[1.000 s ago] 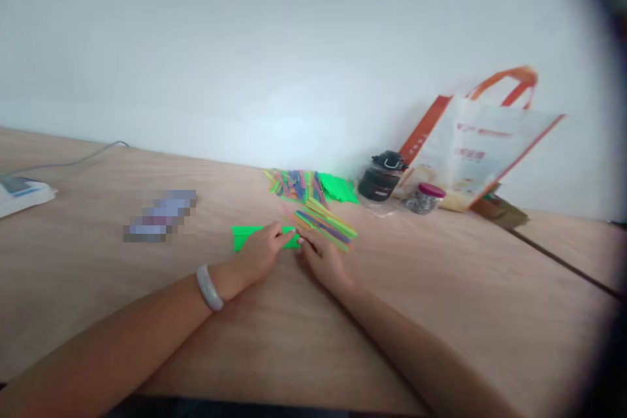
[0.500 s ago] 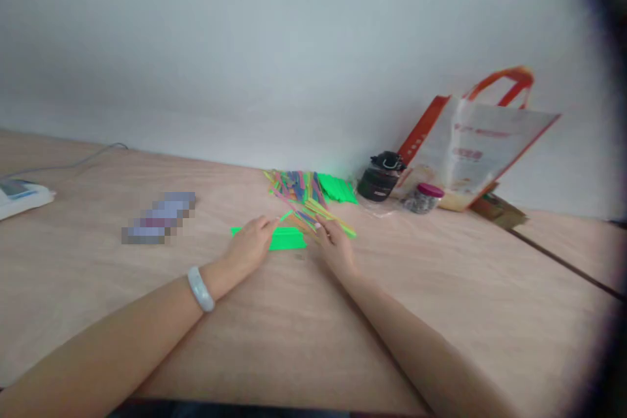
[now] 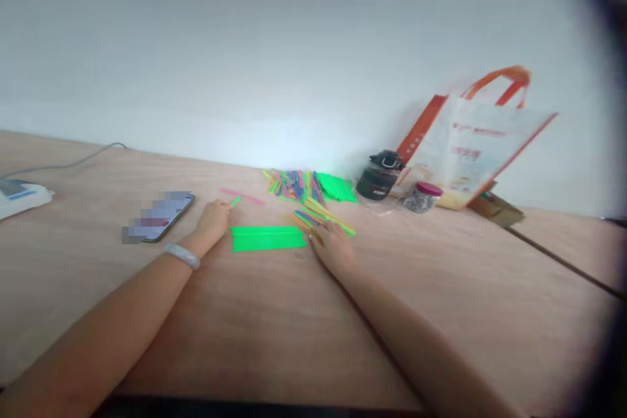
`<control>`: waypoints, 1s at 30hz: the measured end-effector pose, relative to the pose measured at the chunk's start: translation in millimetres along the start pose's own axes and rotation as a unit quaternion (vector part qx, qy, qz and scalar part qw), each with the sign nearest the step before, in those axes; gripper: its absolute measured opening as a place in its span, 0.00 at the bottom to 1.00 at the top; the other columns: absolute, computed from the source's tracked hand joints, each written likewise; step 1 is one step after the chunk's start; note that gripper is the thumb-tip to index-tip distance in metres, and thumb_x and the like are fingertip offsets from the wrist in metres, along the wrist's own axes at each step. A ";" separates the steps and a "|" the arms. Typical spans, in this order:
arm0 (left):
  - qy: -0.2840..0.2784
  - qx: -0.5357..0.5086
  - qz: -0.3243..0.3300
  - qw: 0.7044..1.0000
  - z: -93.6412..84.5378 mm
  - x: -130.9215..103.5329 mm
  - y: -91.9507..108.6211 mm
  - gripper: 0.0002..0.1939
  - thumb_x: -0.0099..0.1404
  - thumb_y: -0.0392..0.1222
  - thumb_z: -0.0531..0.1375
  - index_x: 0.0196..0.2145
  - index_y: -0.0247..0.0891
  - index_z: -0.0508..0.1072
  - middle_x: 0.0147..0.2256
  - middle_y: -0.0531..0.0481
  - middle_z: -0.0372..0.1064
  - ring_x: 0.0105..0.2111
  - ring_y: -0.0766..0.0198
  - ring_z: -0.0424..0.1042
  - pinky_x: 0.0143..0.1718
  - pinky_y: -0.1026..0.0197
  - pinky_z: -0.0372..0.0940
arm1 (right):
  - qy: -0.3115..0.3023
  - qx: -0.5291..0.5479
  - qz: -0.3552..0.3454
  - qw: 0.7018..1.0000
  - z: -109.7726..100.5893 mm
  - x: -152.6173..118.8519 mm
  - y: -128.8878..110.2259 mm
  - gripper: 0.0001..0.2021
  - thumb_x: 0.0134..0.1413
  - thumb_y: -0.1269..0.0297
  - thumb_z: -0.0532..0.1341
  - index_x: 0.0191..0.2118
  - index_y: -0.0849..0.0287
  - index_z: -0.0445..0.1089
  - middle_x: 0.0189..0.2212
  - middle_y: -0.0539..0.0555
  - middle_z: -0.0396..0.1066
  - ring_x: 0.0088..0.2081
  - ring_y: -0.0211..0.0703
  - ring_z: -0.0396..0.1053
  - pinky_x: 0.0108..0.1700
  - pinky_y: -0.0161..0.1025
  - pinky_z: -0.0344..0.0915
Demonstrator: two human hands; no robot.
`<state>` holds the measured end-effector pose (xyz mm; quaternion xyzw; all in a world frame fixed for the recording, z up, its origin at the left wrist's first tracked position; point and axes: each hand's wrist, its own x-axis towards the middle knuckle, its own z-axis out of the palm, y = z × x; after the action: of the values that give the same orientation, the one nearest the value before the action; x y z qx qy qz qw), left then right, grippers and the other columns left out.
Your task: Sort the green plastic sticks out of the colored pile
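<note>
My left hand [image 3: 214, 221] pinches a short green strip [image 3: 236, 201] left of the green row. A pink strip [image 3: 241, 196] shows just beyond it, blurred. A flat row of bright green strips [image 3: 268, 238] lies between my hands. My right hand [image 3: 333, 246] is over the near end of some loose mixed-colour strips [image 3: 323, 210], its fingers bent; what they grip is hard to make out. Behind are a heap of coloured strips [image 3: 295, 184] and a stack of green strips [image 3: 337, 187].
A phone [image 3: 164, 217] lies at the left, beyond it a white device [image 3: 23, 198] with a cable. At the right stand a black-lidded bottle [image 3: 378, 176], a red-lidded jar [image 3: 423, 197] and a bag [image 3: 470, 150], with brown cardboard [image 3: 499, 207] beside it.
My left hand has moved left with the green strip, uncovering the green row. A pink strip now shows beyond that hand. My right hand has shifted slightly, still at the loose strips.
</note>
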<state>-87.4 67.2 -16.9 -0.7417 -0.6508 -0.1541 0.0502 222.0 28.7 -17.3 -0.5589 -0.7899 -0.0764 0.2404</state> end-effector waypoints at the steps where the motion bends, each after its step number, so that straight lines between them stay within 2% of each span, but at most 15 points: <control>1: 0.001 0.003 -0.004 1.000 -0.9 0.0 0.8 0.17 0.61 0.31 0.48 0.40 0.32 0.74 0.38 0.41 0.72 0.40 0.57 0.69 0.44 0.59 0.62 | -0.007 -0.013 0.001 1.000 -1.2 0.1 -0.1 0.10 0.55 0.66 0.55 0.39 0.55 0.73 0.37 0.56 0.69 0.42 0.47 0.64 0.46 0.43 0.61; 8: 0.004 0.020 -0.022 1.000 -4.9 -1.3 2.3 0.15 0.63 0.33 0.48 0.39 0.31 0.73 0.39 0.39 0.70 0.40 0.56 0.68 0.45 0.55 0.62 | -0.013 -0.058 0.020 0.998 -3.8 0.4 3.0 0.11 0.56 0.67 0.53 0.41 0.57 0.71 0.38 0.58 0.69 0.42 0.47 0.65 0.45 0.42 0.61; 11: 0.051 0.008 -0.007 0.999 -7.4 -4.5 8.8 0.15 0.65 0.39 0.51 0.45 0.33 0.71 0.43 0.39 0.68 0.44 0.54 0.65 0.47 0.53 0.60 | -0.011 -0.058 0.023 0.998 -3.6 0.9 3.2 0.10 0.56 0.66 0.53 0.39 0.57 0.71 0.38 0.58 0.69 0.42 0.48 0.65 0.45 0.43 0.61; 14: 0.094 -0.043 0.088 0.991 -10.8 -10.7 25.1 0.14 0.66 0.42 0.52 0.47 0.37 0.70 0.44 0.43 0.66 0.45 0.56 0.63 0.49 0.53 0.59 | -0.015 -0.053 0.022 0.998 -2.4 1.9 1.9 0.10 0.56 0.66 0.53 0.38 0.57 0.70 0.39 0.58 0.69 0.44 0.48 0.64 0.46 0.43 0.60; 17: 0.073 -0.106 0.235 0.963 -14.2 -20.8 49.5 0.13 0.66 0.42 0.52 0.46 0.39 0.71 0.43 0.45 0.66 0.44 0.59 0.63 0.49 0.55 0.60 | -0.012 -0.047 0.016 0.999 0.6 3.7 0.9 0.10 0.56 0.67 0.53 0.41 0.57 0.70 0.40 0.59 0.69 0.45 0.49 0.63 0.47 0.43 0.59; 20: 0.040 -0.121 0.311 0.942 -16.7 -31.7 73.6 0.12 0.66 0.41 0.54 0.45 0.40 0.72 0.43 0.46 0.66 0.45 0.59 0.62 0.48 0.55 0.60 | 0.000 -0.056 0.010 0.998 3.1 5.5 0.6 0.13 0.55 0.69 0.53 0.44 0.57 0.69 0.41 0.58 0.69 0.46 0.48 0.63 0.48 0.43 0.59; 24: 0.009 -0.106 0.333 0.937 -18.8 -40.3 91.5 0.11 0.66 0.41 0.53 0.39 0.40 0.75 0.41 0.46 0.66 0.43 0.58 0.62 0.44 0.55 0.62 | 0.002 -0.058 0.002 0.998 2.2 7.6 0.1 0.12 0.56 0.69 0.52 0.42 0.56 0.70 0.38 0.57 0.70 0.44 0.47 0.64 0.46 0.43 0.60; 30: -0.007 -0.100 0.324 0.941 -23.3 -42.8 97.6 0.09 0.66 0.40 0.54 0.37 0.38 0.73 0.38 0.46 0.67 0.42 0.59 0.63 0.45 0.56 0.61 | -0.003 -0.075 -0.012 0.997 -2.2 8.8 -3.2 0.12 0.56 0.69 0.52 0.38 0.56 0.72 0.36 0.57 0.69 0.41 0.47 0.64 0.44 0.42 0.61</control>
<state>0.0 5.7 4.9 -0.9149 -0.3565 -0.1884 0.0186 217.5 34.2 -10.8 -0.5660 -0.7894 -0.1368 0.1941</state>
